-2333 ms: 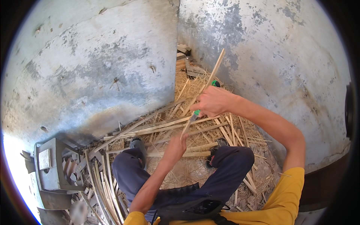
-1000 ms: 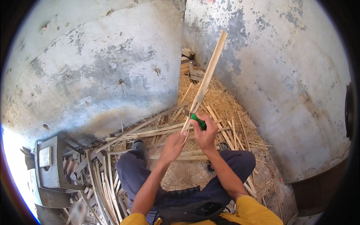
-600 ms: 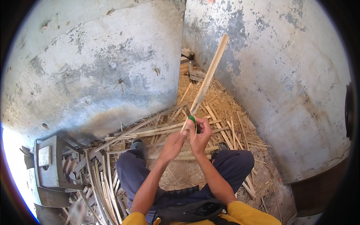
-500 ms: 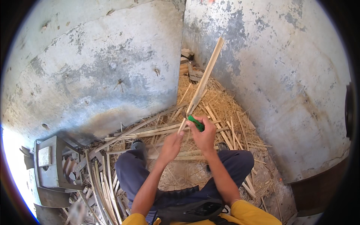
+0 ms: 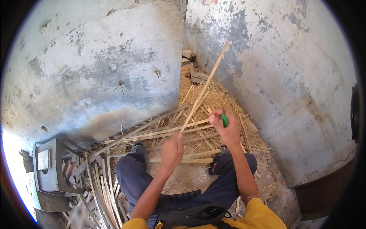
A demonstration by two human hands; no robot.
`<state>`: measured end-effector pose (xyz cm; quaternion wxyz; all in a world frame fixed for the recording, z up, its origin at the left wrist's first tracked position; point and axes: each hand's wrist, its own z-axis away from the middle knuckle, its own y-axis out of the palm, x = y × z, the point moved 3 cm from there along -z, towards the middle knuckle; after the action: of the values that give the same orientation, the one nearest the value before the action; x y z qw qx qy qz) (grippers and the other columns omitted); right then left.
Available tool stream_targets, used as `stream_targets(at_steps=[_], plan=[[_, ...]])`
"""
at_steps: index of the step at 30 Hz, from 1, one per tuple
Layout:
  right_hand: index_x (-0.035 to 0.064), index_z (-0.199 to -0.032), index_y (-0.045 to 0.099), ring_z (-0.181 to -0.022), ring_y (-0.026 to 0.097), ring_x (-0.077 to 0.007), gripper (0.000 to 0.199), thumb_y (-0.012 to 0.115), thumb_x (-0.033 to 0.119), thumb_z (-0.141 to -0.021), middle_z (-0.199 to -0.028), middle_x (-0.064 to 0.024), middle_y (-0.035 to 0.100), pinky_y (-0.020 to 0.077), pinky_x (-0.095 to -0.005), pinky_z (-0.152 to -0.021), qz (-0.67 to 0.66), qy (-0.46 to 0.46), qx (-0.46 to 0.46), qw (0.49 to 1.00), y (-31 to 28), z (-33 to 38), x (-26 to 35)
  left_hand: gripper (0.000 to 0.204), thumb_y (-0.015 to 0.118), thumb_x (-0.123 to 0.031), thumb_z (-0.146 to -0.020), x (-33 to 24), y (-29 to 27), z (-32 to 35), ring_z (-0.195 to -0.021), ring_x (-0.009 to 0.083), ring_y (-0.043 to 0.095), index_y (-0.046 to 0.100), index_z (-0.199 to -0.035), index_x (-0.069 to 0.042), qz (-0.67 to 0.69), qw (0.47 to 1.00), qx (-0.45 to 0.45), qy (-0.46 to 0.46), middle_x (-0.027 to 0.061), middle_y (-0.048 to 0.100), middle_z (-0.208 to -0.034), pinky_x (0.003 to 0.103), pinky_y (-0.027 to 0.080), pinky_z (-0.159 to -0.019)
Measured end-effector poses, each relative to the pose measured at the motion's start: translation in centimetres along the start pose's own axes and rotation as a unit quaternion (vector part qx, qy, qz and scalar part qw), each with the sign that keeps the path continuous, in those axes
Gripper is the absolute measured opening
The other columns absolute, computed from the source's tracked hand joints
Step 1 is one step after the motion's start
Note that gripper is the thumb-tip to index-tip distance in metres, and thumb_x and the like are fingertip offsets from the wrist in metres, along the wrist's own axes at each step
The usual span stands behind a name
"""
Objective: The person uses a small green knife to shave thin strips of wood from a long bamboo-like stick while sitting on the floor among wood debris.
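Gripped at its lower end by the closed left hand (image 5: 172, 147), a long bamboo strip (image 5: 206, 86) is being held slanting up toward the wall, while a green-handled knife (image 5: 224, 120) is being clenched in the right hand (image 5: 225, 129). Should the blade slip along the strip, the left fingers are being put at risk.

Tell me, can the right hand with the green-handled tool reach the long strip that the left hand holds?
Probably yes: the right hand is close beside the strip, above the left hand, and nothing lies between.

Head camera looks steeply down (fisheye) at nearby lap.
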<state>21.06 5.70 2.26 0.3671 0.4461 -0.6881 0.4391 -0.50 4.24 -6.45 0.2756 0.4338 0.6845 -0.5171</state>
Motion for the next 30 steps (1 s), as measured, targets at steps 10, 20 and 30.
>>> stream_targets(at_steps=[10, 20, 30], plan=[[0.0014, -0.103, 0.075, -0.06, 0.065, -0.0174, 0.02, 0.078, 0.016, -0.089, -0.075, -0.0118, 0.071, 0.0448, -0.031, -0.054, 0.143, -0.029, -0.022, 0.989, 4.7, 0.9, -0.7, 0.024, 0.053, -0.02, -0.107, -0.3, 0.4, 0.3, -0.076, 0.0486, 0.06, 0.06, -0.097, 0.0, -0.015, 1.0, -0.011, 0.022, 0.0256, 0.061, -0.082, 0.054, 0.045, -0.066], [-0.0007, -0.092, 0.069, -0.055, 0.04, -0.0098, 0.011, 0.071, 0.009, -0.096, -0.06, -0.0013, 0.049, 0.0338, -0.0306, -0.053, 0.098, -0.07, 0.066, 0.991, 4.2, -0.8, -0.5, 0.025, 0.052, -0.021, -0.108, -0.3, 0.1, 0.4, -0.075, 0.0474, 0.06, 0.061, -0.099, 0.001, 0.021, 1.0, -0.003, 0.011, 0.0249, 0.06, -0.081, 0.052, 0.045, -0.066], [0.0002, -0.094, 0.073, -0.06, 0.041, -0.0079, 0.017, 0.072, 0.017, -0.097, -0.063, 0.0034, 0.049, 0.0337, -0.0289, -0.057, -0.007, -0.021, 0.22, 0.975, 2.1, -2.7, -0.9, 0.035, 0.045, -0.026, -0.111, -0.4, -0.1, 0.2, -0.073, 0.0411, 0.063, 0.068, -0.109, 0.0, 0.075, 0.995, 0.068, 0.001, 0.0216, 0.062, -0.08, 0.047, 0.047, -0.071]])
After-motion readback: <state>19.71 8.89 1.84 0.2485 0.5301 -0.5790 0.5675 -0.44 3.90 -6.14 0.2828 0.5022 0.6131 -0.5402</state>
